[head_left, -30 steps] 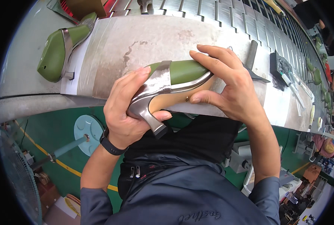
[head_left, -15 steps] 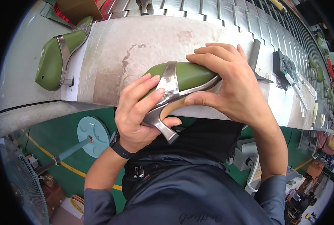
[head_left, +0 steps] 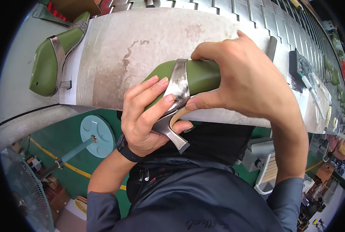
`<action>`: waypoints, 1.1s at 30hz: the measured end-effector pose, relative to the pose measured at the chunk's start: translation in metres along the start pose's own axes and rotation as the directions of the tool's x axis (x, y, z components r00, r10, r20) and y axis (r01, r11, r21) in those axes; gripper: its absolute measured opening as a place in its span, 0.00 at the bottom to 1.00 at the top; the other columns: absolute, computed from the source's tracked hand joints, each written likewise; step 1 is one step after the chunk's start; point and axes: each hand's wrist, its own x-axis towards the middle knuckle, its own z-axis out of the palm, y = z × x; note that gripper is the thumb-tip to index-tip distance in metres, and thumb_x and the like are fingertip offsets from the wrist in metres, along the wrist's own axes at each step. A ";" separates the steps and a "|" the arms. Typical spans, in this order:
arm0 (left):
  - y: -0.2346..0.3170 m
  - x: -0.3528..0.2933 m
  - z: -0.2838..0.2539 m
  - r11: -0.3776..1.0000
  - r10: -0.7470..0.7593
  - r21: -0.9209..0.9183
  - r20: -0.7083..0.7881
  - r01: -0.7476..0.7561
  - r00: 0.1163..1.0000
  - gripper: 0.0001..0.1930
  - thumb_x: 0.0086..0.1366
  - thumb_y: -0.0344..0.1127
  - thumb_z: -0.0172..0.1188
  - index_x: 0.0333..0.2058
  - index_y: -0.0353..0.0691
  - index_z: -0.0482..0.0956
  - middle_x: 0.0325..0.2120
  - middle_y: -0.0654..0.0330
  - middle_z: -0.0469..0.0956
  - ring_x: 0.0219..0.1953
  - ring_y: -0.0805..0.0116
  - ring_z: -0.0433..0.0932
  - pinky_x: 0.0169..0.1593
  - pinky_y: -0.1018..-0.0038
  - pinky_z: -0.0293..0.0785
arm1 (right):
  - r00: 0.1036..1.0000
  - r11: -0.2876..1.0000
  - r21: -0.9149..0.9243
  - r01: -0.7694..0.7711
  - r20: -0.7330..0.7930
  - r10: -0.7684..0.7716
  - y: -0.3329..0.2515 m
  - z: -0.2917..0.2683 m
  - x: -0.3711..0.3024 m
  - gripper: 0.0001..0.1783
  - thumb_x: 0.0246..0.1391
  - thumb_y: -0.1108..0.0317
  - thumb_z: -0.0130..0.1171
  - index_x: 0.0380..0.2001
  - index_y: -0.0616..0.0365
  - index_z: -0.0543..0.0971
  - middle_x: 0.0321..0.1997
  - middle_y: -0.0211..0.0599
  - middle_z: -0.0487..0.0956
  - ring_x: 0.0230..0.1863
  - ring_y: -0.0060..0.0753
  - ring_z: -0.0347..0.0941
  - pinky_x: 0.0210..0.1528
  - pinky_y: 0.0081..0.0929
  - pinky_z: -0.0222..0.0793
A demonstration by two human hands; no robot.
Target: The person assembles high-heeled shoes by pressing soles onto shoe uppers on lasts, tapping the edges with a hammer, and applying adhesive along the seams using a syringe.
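Note:
Above the near edge of the bench, both hands hold a silver heeled sandal (head_left: 179, 83) mounted on a green shoe last (head_left: 205, 79). My left hand (head_left: 143, 120) wraps the heel end, fingers over the last and strap, thumb under the arch beside the metallic heel (head_left: 174, 135). Around the front part, my right hand (head_left: 246, 81) is closed, its thumb against the shoe's underside near the strap. The toe is hidden behind that hand. A second silver sandal on a green last (head_left: 50, 67) lies at the bench's left end.
A slatted metal conveyor (head_left: 219, 8) runs behind the stained bench top (head_left: 114, 46). To the right are a hammer-like tool (head_left: 272, 47), a dark block (head_left: 298, 65) and pen-like tools (head_left: 312, 91). A fan (head_left: 27, 193) and a round blue base (head_left: 97, 135) stand lower left.
My right hand has shifted and turned further over the front of the shoe, covering more of the last. The shoe has moved slightly right with my left hand still on it.

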 end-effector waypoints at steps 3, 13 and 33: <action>0.001 -0.002 0.004 1.000 -0.008 -0.023 -0.037 0.007 0.999 0.33 0.56 0.54 0.79 0.55 0.43 0.80 0.55 0.50 0.82 0.57 0.44 0.81 0.56 0.56 0.81 | 0.995 0.994 0.018 0.104 -0.014 -0.103 0.000 0.004 0.011 0.28 0.34 0.54 0.83 0.37 0.61 0.85 0.23 0.43 0.83 0.32 0.56 0.82 0.59 0.45 0.71; 0.000 -0.008 0.014 0.993 0.029 0.114 -0.083 -0.019 0.996 0.36 0.59 0.59 0.75 0.58 0.43 0.77 0.58 0.48 0.80 0.56 0.44 0.81 0.55 0.54 0.77 | 0.959 0.976 -0.132 0.173 -0.202 -0.198 0.010 0.010 0.002 0.28 0.44 0.56 0.79 0.45 0.63 0.85 0.36 0.48 0.87 0.43 0.50 0.86 0.68 0.44 0.70; 0.010 0.119 0.022 0.971 -0.046 -0.155 0.632 0.184 0.773 0.51 0.56 0.41 0.78 0.75 0.38 0.60 0.63 0.38 0.74 0.62 0.37 0.75 0.67 0.55 0.70 | 0.980 0.989 -0.132 -0.062 -0.196 0.035 0.071 0.012 -0.134 0.32 0.53 0.80 0.59 0.63 0.51 0.79 0.48 0.44 0.79 0.46 0.48 0.75 0.53 0.41 0.72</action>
